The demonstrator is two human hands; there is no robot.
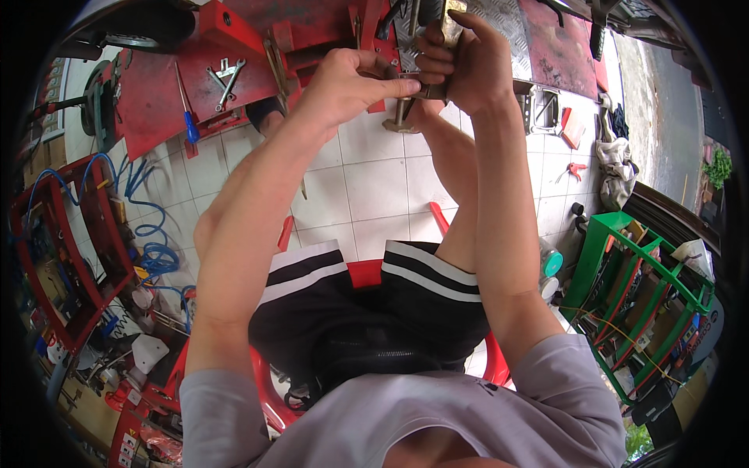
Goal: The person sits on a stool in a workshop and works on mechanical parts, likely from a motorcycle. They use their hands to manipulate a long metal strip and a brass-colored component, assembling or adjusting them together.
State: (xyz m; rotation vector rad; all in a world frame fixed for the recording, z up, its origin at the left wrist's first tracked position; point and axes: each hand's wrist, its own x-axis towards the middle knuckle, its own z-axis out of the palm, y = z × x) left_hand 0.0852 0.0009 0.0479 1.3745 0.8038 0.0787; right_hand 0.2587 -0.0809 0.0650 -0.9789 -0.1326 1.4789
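Note:
Both my hands are raised together at the far edge of the red work platform (160,101). My left hand (339,90) is closed, its thumb and fingers pressed against a dull metal clamp-like part (401,118), whose flat foot hangs below the thumb. Close beside it, my right hand (477,66) is curled with a gold-coloured metal piece (452,23) between thumb and fingers. Its lower fingers come near the left thumb and partly cover the metal between the hands. Exactly how the two metal parts relate cannot be made out.
Wrenches (227,82) and a blue-handled screwdriver (189,125) lie on the platform to the left. Red-handled pliers (576,170) rest on the tiled floor. A green rack (605,242) stands right, a red rack (117,242) left, near a coiled blue hose (160,257).

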